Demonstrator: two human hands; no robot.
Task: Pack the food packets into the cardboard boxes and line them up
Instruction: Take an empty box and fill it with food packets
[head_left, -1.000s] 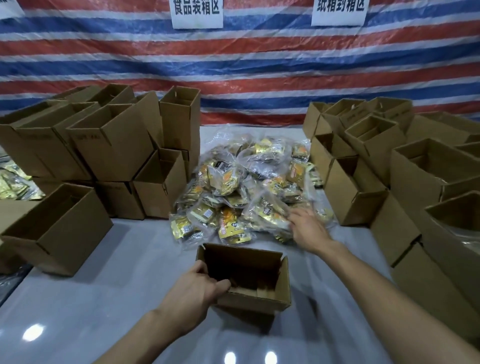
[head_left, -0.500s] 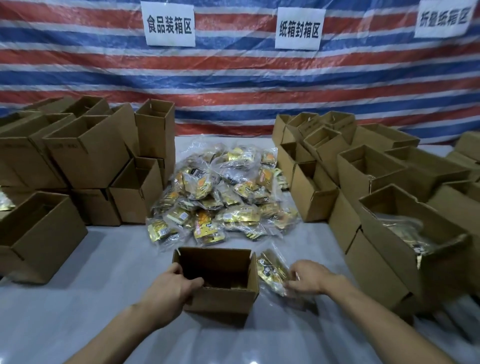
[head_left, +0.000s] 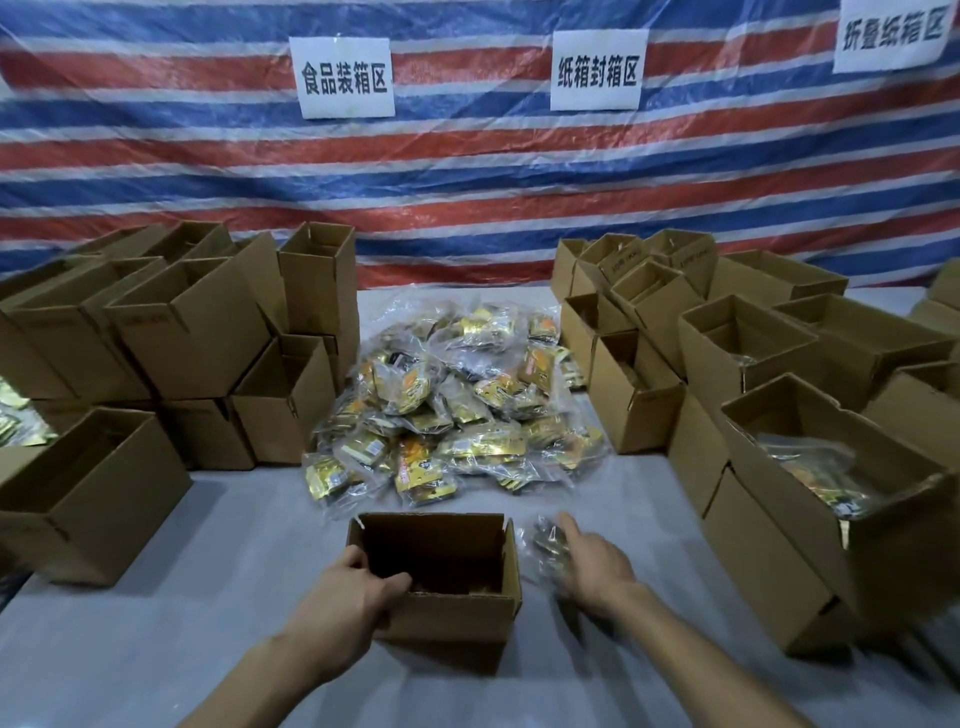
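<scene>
Grey table (head_left: 234, 519) — packet heap (head_left: 452, 410), open cardboard boxes (head_left: 192, 332) either side

We find soft, rather dim light on the table (head_left: 208, 519), a shadow falling toward us below the near box (head_left: 452, 618). Motion blur smears the right hand (head_left: 592, 566) and lower right; wide-angle distortion bows the edges.

The far side is closed off by a tarpaulin (head_left: 467, 171) striped in red, white and blue. Three white paper notices with black Chinese characters are fixed to it: the left sign (head_left: 345, 78), the middle sign (head_left: 597, 70) and the right sign (head_left: 893, 34), which is cut off by the top edge. In front, a pale grey table top (head_left: 249, 545) is spread, faintly glossy.
</scene>
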